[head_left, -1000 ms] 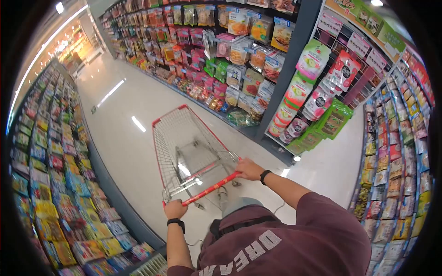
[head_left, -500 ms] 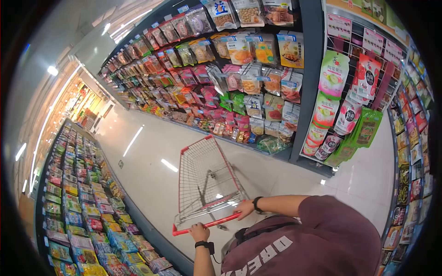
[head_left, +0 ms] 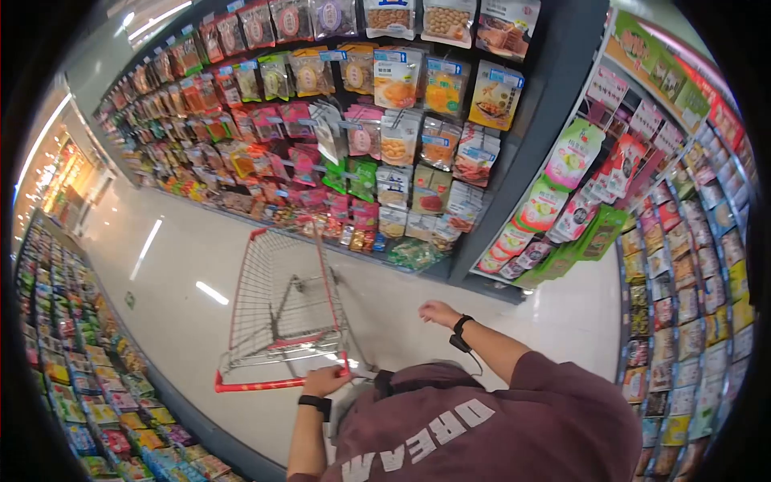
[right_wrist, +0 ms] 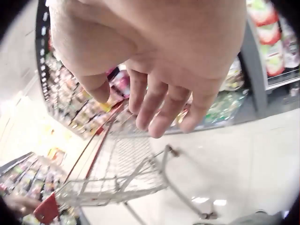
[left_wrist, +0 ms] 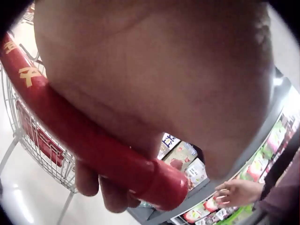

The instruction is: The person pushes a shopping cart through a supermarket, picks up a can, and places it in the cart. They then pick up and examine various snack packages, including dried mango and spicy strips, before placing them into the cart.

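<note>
An empty wire shopping cart (head_left: 253, 291) with red trim stands in front of me, its red handle (head_left: 261, 386) toward my body. My left hand (head_left: 325, 381) grips this handle near its right end. In the left wrist view, fingertips (left_wrist: 115, 199) show below the red bar (left_wrist: 105, 140), curled round from behind. My right hand (head_left: 438, 313) is off the handle, held in the air to the right of the cart. Its fingers (right_wrist: 157, 108) hang loosely bent with nothing in them, above the cart's frame in the right wrist view.
Ahead, a tall shelf wall holds hanging snack bags (head_left: 397, 76). A dark post (head_left: 522, 161) ends it, beside a rack of pink and green pouches (head_left: 574, 153). Low tiered shelves of packets line the left (head_left: 88, 377) and the right (head_left: 683, 297). Pale glossy floor (head_left: 177, 241) lies between.
My right hand has let go of the handle and moved away to the right. The left hand has gone from the handle's left part to its right end. The cart sits nearer the snack shelves.
</note>
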Demonstrator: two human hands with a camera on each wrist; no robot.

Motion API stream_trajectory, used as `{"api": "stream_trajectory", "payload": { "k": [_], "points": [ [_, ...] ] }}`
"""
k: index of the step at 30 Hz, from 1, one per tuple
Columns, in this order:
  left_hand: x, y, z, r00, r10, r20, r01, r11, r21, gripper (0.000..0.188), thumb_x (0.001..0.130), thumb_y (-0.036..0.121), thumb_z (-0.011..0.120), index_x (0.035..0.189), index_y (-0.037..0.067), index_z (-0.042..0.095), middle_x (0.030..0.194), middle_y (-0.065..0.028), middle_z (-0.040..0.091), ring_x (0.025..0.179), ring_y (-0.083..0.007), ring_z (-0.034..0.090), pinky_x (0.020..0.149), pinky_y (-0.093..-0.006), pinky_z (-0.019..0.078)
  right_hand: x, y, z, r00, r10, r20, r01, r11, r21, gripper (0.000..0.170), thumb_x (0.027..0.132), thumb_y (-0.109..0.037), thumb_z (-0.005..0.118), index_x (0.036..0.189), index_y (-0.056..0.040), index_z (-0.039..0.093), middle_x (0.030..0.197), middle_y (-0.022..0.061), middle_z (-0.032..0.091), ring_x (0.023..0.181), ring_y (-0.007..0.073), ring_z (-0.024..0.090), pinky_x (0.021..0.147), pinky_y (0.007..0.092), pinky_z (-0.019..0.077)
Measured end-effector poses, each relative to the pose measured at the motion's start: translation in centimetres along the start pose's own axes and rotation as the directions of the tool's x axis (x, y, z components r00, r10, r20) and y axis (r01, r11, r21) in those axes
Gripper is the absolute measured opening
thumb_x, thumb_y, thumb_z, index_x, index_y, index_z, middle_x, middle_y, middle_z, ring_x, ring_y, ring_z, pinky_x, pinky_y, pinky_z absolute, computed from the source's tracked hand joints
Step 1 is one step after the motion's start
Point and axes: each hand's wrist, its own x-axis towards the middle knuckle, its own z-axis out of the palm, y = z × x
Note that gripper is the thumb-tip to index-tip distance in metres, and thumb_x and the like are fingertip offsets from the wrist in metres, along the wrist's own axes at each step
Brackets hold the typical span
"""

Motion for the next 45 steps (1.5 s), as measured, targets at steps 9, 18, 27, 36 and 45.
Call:
{"api": "stream_trajectory", "payload": {
  "k": [9,18,27,36,45],
  "points": [
    [3.9,-6.7,-6.3,0.997,-0.049,-0.067,0.059,0.986,0.156,0.057,0.076,0.064,0.059,0.087,0.012,0.081,0.089,-0.0155,0.076,0.087,-0.0358,0.073,0.081,-0.0551,0.052,-7.8,0.1,-8.3,0.744,0.071,-0.664,0.017,0.992,0.125,0.029,0.096,-0.023,0.063,0.12,-0.007,0.061,0.101,0.0034,0.069,0.089,0.015,0.066,0.075,0.029,0.0499],
    [3.2,-11.1,-11.6,0.991,-0.1,0.092,0.071,0.959,0.274,0.059,0.074,0.069,0.064,0.094,0.017,0.082,0.093,-0.0141,0.077,0.093,-0.0344,0.073,0.084,-0.0489,0.0547,-5.9,-16.5,-15.1,0.426,-0.456,-0.781,0.132,0.886,-0.445,0.046,0.097,-0.011,0.065,0.138,0.0013,0.048,0.116,0.008,0.066,0.107,0.0163,0.064,0.093,0.0315,0.0529],
    [-2.5,-14.6,-16.3,0.941,-0.279,0.192,0.19,0.904,0.382,0.049,0.068,0.061,0.069,0.098,0.024,0.083,0.102,-0.0107,0.078,0.107,-0.0326,0.07,0.111,-0.0557,0.0369,2.5,-40.1,-36.4,0.414,-0.27,-0.869,0.767,0.619,0.173,0.065,0.093,-0.021,0.073,0.147,-0.0015,0.042,0.141,0.0167,0.052,0.129,0.0291,0.054,0.111,0.0374,0.0432],
    [-5.7,-11.9,-17.1,0.945,-0.301,0.124,0.235,0.894,0.381,0.041,0.07,0.052,0.073,0.098,0.024,0.083,0.1,-0.0072,0.078,0.11,-0.0319,0.068,0.122,-0.0655,0.0206,13.4,-42.1,-54.8,0.705,-0.014,-0.709,0.698,0.19,0.69,0.06,0.091,-0.026,0.078,0.137,-0.0075,0.044,0.136,0.013,0.044,0.117,0.0264,0.051,0.107,0.0439,0.0427],
    [-4.9,-10.6,-19.4,0.84,-0.48,0.253,0.433,0.874,0.22,0.04,0.071,0.05,0.076,0.1,0.024,0.081,0.106,-0.0111,0.077,0.11,-0.0319,0.07,0.114,-0.0537,0.0408,4.2,-46.3,-44.6,0.733,-0.184,-0.656,0.659,-0.051,0.751,0.017,0.093,-0.017,0.079,0.092,-0.0122,0.063,0.075,-0.0025,0.053,0.071,0.0122,0.055,0.079,0.032,0.0512]
  ]
}}
